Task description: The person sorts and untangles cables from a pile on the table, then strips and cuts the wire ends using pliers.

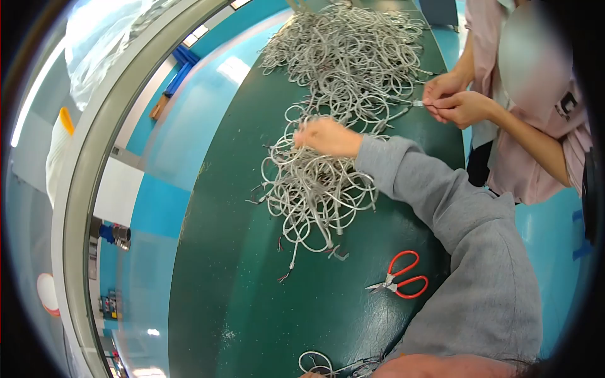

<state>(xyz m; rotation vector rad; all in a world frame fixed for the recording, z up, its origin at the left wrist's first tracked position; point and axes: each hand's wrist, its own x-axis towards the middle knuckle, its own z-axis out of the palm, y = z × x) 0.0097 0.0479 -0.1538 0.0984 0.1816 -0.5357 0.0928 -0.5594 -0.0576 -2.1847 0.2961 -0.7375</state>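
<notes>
My right hand (328, 137), at the end of a grey sleeve, reaches over a smaller heap of white cables (318, 189) on the green table. Its fingers are curled in on the cables and slightly blurred. Loops hang around and below it, with dark and red stripped wire ends at the heap's near side. At the bottom edge only a sliver of my left hand (310, 375) shows, beside a looped white cable (315, 360); its fingers are cut off by the frame. Red-handled scissors (403, 277) lie on the table near my right sleeve, blades apart.
A large tangled cable pile (353, 57) covers the far end of the green table (220, 271). At the right, a co-worker's hands (457, 97) hold a cable end over the table edge. A pale frame rail (85, 157) runs along the left.
</notes>
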